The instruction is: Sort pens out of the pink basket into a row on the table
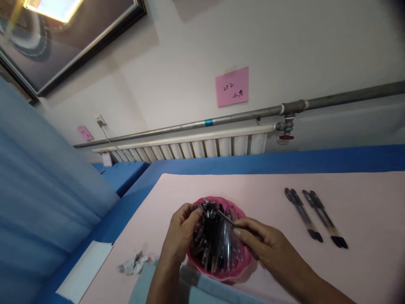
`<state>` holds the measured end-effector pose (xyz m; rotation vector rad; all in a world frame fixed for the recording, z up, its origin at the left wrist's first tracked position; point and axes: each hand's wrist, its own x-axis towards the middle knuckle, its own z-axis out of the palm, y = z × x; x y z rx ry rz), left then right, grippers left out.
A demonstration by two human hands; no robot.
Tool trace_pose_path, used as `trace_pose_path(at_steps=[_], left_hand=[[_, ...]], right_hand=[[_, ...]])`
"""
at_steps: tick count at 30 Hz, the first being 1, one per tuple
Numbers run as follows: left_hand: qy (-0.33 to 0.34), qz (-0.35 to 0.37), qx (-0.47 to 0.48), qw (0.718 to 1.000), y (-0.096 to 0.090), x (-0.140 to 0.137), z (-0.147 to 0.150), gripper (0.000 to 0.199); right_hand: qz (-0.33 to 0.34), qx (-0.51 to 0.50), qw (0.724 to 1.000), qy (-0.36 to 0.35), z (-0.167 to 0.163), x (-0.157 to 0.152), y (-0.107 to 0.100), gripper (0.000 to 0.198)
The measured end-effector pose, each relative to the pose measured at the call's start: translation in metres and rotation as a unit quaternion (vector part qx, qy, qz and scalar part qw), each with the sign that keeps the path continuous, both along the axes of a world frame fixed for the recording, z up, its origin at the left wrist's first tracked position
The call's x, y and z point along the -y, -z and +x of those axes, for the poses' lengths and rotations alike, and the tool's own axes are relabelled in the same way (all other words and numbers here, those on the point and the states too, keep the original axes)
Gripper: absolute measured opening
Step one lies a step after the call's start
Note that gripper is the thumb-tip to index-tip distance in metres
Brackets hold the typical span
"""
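Light-blue fabric [202, 293] is spread along the near edge, partly below a pink plastic basket [226, 278]. Inside the basket, clear pen barrels [228, 245] are laid roughly parallel at the right, and dark pen parts [199, 240] with metallic glints are heaped at the left. By this sorting, each kind is presumably kept within reach of one hand.

Above the basket, a dark pen piece [226, 218] is gripped between thumb and fingers of the right hand [264, 238], angled toward the left hand [181, 230]. There, thumb and forefinger are closed on a slim part [203, 211]; its exact type cannot be told. Both pieces are probably held here so that drops are caught.

Four capped pens [327, 219] are set in two pairs on the pink sheet [268, 185], likely for easy counting.
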<state>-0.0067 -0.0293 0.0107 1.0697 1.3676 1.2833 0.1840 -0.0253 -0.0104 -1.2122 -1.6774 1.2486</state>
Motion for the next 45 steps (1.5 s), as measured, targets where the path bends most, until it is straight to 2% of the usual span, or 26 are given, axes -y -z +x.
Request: trace_pose_path(at_steps=[5,11,15,22,32,38,45], left_hand=[[0.012,-0.003,0.122,0.993,0.000,-0.001,0.003,0.019],[0.016,0.000,0.113,0.993,-0.002,0.000,0.000,0.018],[0.023,0.002,0.121,0.992,-0.002,0.000,-0.003,0.015],[-0.012,0.001,0.106,0.994,-0.002,-0.001,-0.011,0.017],[0.009,0.016,0.162,0.987,-0.003,-0.003,-0.014,0.014],[0.028,0.003,0.094,0.995,-0.002,-0.001,-0.013,0.011],[0.042,0.003,0.099,0.994,0.007,-0.002,-0.002,0.025]], right_hand=[[0.023,-0.007,0.999,0.024,0.001,0.000,-0.003,0.022],[0.056,-0.022,0.997,0.048,0.003,-0.002,-0.007,0.025],[0.061,-0.004,0.998,0.026,0.004,-0.004,-0.007,0.024],[0.128,0.043,0.991,0.003,0.011,-0.008,-0.014,0.021],[0.132,0.032,0.991,0.013,0.014,-0.009,-0.013,0.021],[0.153,0.073,0.985,-0.011,0.015,-0.009,-0.015,0.021],[0.188,0.083,0.978,-0.041,0.009,-0.003,-0.007,0.020]])
